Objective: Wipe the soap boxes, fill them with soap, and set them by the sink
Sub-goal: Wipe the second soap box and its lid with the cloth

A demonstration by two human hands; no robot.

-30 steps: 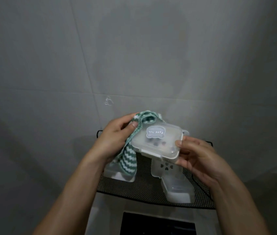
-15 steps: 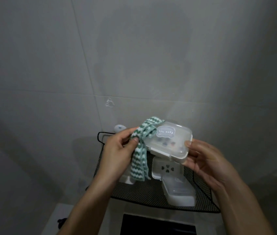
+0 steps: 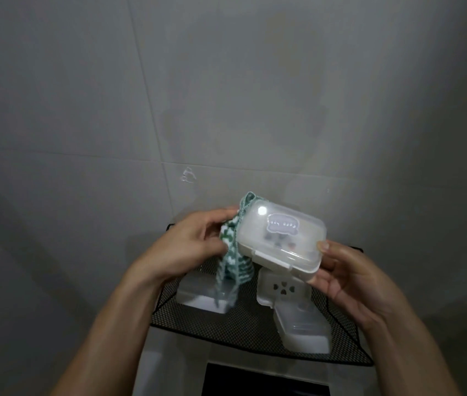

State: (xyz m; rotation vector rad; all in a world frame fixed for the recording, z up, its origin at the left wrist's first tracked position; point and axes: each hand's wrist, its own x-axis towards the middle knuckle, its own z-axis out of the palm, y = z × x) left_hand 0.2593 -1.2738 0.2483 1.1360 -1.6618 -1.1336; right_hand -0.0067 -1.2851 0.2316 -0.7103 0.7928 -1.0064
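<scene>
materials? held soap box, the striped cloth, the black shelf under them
Soap box: looks like translucent frosted plastic, glossy; a light glare sits on the lid and dark shapes show through it.
Striped cloth: looks knitted or woven fabric, green and white, matte; it hangs limp.
Black shelf: probably metal mesh, matte; fine perforated grid with a thin wire rim.

Both forearms are bare to the frame's edge, and the hands [image 3: 189,247] wear nothing.
</scene>
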